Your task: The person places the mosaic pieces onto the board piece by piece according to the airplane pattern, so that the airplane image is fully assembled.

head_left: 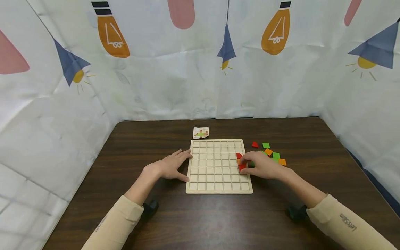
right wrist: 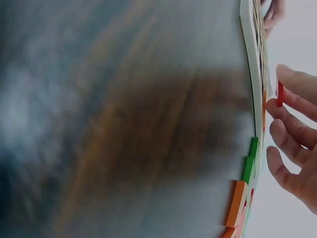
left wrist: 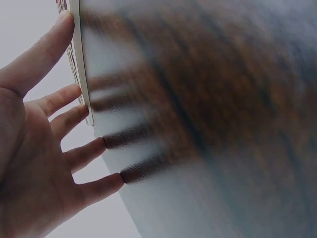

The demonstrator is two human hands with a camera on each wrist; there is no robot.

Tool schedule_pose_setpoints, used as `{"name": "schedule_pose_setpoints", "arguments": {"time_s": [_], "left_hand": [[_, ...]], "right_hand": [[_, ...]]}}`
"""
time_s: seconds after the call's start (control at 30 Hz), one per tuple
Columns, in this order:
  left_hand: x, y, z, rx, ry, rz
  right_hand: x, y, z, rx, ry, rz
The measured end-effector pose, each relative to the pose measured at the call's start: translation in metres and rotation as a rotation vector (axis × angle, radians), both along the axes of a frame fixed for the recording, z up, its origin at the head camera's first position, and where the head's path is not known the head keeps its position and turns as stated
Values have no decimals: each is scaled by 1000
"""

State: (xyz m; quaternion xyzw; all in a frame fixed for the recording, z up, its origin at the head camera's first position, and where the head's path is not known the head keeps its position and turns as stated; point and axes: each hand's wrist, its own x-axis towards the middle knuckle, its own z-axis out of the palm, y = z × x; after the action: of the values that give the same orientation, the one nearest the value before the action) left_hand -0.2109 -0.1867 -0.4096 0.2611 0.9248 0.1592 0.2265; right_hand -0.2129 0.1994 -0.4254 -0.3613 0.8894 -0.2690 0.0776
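Note:
A pale wooden grid board (head_left: 215, 178) lies flat on the dark table. Along its left edge my left hand (head_left: 172, 165) rests with fingers spread; in the left wrist view the thumb and two fingertips (left wrist: 77, 90) meet the board's side. Over the right-hand columns, my right hand (head_left: 262, 165) pinches a small red tile (right wrist: 280, 93) between thumb and finger. Another red tile (head_left: 239, 155) sits in a cell near the right edge, and an orange tile (head_left: 238, 161) shows just below it, partly covered by the fingers.
Right of the board lie loose tiles: a red piece (head_left: 255, 144), a green tile (head_left: 266, 145), an orange tile (head_left: 282, 162) and several others, some behind the right hand. Behind the board's back left corner is a small picture card (head_left: 201, 132). A printed white curtain (head_left: 187, 86) encloses the table.

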Motion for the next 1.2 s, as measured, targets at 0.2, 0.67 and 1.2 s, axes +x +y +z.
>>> {"name": "schedule_pose_setpoints", "arguments": {"time_s": [0.2, 0.67, 1.2], "left_hand": [[1, -1, 1, 8, -1, -4], [1, -1, 2, 1, -2, -7], [-1, 0, 1, -10, 2, -1]], "right_hand": [[1, -3, -2, 2, 6, 3], [-2, -2, -6, 13, -18, 5], [-1, 1, -4, 5, -13, -10]]}}
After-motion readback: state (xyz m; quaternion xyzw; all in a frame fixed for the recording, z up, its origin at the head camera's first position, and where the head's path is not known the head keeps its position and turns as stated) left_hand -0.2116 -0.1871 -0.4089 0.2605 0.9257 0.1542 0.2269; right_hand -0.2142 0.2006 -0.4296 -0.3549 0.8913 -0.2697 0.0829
